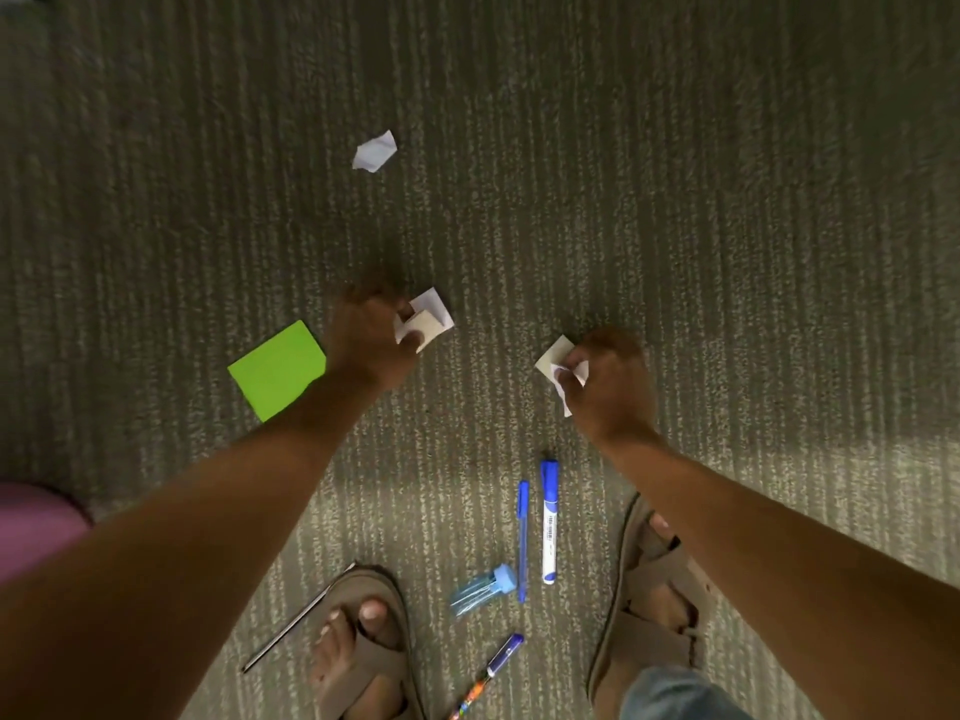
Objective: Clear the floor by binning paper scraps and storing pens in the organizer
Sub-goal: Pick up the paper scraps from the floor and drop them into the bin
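Observation:
My left hand (371, 335) grips white paper scraps (426, 319) low over the grey carpet. My right hand (605, 379) pinches another white scrap (556, 358). One more white scrap (375, 151) lies on the carpet farther ahead. A green sticky-note pad (278, 370) lies just left of my left wrist. Between my feet lie a blue pen (522, 537), a blue-and-white marker (549, 522), a small blue-capped clear tube (483, 589), a blue-ended patterned pen (491, 672) and a thin dark pencil (298, 618). No bin or organizer is in view.
My two sandalled feet (363, 646) stand on the striped grey carpet (727, 200), with the pens between them. A pink object (31, 527) shows at the left edge. Open carpet stretches ahead and to both sides.

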